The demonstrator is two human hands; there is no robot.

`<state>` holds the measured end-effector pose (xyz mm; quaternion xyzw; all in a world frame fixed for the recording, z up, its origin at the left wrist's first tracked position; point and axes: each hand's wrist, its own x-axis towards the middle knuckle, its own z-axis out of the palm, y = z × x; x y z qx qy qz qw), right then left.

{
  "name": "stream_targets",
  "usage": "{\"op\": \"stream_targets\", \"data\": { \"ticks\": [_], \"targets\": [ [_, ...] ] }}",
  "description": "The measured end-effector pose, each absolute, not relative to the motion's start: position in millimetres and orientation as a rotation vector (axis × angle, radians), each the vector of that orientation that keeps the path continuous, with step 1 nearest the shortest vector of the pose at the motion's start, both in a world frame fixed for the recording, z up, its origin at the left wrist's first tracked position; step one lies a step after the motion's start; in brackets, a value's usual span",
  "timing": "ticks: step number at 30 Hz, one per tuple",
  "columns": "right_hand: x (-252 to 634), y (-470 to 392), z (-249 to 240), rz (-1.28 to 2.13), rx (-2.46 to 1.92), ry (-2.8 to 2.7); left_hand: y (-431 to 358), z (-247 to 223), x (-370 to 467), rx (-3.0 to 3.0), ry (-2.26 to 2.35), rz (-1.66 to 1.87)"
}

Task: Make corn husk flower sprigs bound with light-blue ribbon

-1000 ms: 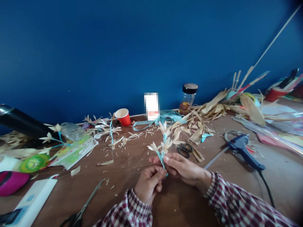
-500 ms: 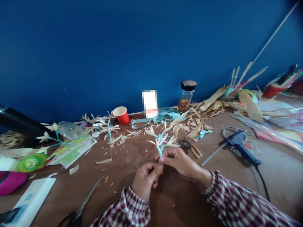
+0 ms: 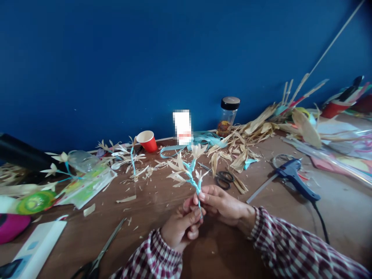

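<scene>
A slim flower sprig with pale papery petals and a blue-wrapped stem (image 3: 198, 197) is pinched by the left hand (image 3: 184, 223) and right hand (image 3: 225, 203), fingertips together, near six o'clock; petals look fragile, so the stiffer stem is best gripped.

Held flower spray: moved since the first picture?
Yes. It has shifted left in view, judged against the scissors beyond the right hand: petals reached the scissors before, and now the flower spray stands clear to their left.

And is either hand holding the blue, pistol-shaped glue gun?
No, the glue gun lies on the brown table, apart from the left hand and right hand.
</scene>
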<state>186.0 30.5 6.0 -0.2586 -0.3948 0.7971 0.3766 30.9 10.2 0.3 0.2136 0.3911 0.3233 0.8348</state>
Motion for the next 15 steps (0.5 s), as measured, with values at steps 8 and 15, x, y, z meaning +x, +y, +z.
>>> {"op": "stream_targets", "data": {
  "ticks": [8,15],
  "targets": [
    [181,34,1,1.759,-0.874,-1.096,7,-12,31,0.913,1.134,0.982],
    [177,35,-5,1.626,-1.070,-1.207,6,-8,30,1.282,1.346,1.051]
  ]
}}
